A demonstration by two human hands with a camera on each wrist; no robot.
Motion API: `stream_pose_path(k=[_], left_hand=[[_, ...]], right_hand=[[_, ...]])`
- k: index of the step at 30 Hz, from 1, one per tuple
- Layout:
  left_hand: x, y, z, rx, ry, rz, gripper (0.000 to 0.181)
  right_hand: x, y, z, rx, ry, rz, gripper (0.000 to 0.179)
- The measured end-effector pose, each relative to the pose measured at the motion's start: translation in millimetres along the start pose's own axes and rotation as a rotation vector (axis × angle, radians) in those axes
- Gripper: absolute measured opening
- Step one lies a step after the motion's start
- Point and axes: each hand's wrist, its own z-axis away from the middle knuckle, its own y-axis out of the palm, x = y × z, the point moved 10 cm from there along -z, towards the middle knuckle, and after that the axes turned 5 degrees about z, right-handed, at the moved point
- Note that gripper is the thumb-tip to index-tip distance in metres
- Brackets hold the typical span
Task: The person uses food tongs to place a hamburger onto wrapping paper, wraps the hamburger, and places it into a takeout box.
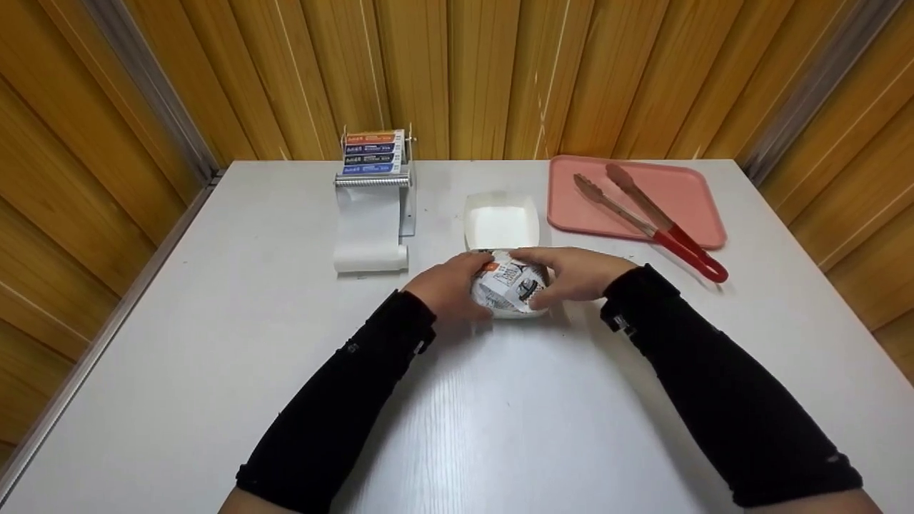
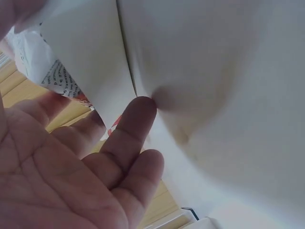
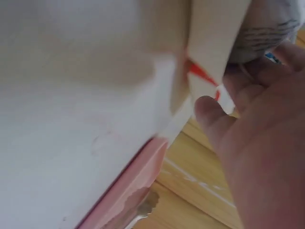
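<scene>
A round bundle in printed white paper, like a wrapped burger (image 1: pixel 510 283), sits low in the near half of a white takeaway box (image 1: pixel 502 223). The box's other half lies folded back, away from me. My left hand (image 1: pixel 448 289) grips the bundle's left side, and my right hand (image 1: pixel 582 273) grips its right side. In the left wrist view the box wall (image 2: pixel 90 52) stands between the lower fingers and the printed paper (image 2: pixel 38 64). Seen from the right wrist, the fingers reach past the wall (image 3: pixel 214 38) to the bundle (image 3: pixel 267 36). The bundle's underside is hidden.
Behind and left stands a metal dispenser (image 1: pixel 373 178) with a label roll, its white strip (image 1: pixel 368 228) running down to the table. At back right, red-handled tongs (image 1: pixel 668 232) lie across a pink tray (image 1: pixel 564 207). Wood-look panels (image 1: pixel 478 78) border the table.
</scene>
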Motion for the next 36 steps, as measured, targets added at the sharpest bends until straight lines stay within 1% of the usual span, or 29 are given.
stream_pose_path(k=[3,5,8,10,11,13,14,16,18,20,22,24,27,29,31,33,36], left_hand=[[-1.6,0.6,0.5,0.010,0.001,-0.005,0.094],[-2.8,1.9,1.4,0.019,0.001,-0.008,0.098],[-2.2,4.0,3.4,0.032,-0.016,-0.033,0.104],[-0.7,5.2,4.8,0.039,-0.035,-0.058,0.104],[-0.1,5.7,5.1,0.041,-0.043,-0.069,0.102],[1.0,5.8,4.8,0.042,-0.058,-0.092,0.098],[1.3,5.7,4.2,0.044,-0.064,-0.097,0.096],[2.5,6.0,2.7,0.048,-0.082,-0.100,0.095],[3.1,6.3,1.3,0.054,-0.094,-0.104,0.095],[3.5,6.7,0.6,0.058,-0.107,-0.101,0.095],[3.3,6.7,0.7,0.056,-0.110,-0.101,0.096],[3.6,6.6,1.4,0.056,-0.116,-0.096,0.096],[3.5,6.3,2.1,0.054,-0.116,-0.097,0.094],[2.4,6.2,1.8,0.051,-0.115,-0.092,0.093],[1.4,5.3,1.6,0.039,-0.109,-0.091,0.092],[1.5,3.9,1.9,0.023,-0.113,-0.083,0.093],[1.5,1.1,3.1,-0.002,-0.113,-0.101,0.092]], right_hand=[[0,1,-2.6,-0.050,-0.001,0.016,0.091],[6,2,-5.1,-0.088,-0.034,0.043,0.091],[13,3,-8.5,-0.136,-0.065,0.097,0.092],[14,3,-9.9,-0.142,-0.079,0.108,0.092],[13,1,-9.8,-0.141,-0.079,0.098,0.091],[7,-6,-9.6,-0.143,-0.062,0.037,0.084],[3,-12,-9.9,-0.157,-0.048,-0.001,0.080],[-10,-27,-12.5,-0.213,0.027,-0.098,0.075],[-25,-39,-17.1,-0.271,0.125,-0.203,0.076],[-37,-43,-23.1,-0.309,0.219,-0.296,0.079],[-43,-40,-32.3,-0.304,0.268,-0.436,0.077],[-43,-36,-40.3,-0.294,0.280,-0.539,0.078],[-40,-35,-49.7,-0.311,0.276,-0.674,0.081],[-40,-40,-49.2,-0.348,0.288,-0.700,0.088],[-39,-44,-48.2,-0.375,0.279,-0.753,0.090],[-36,-49,-45.3,-0.395,0.249,-0.777,0.089],[-28,-57,-37.3,-0.404,0.178,-0.753,0.084]])
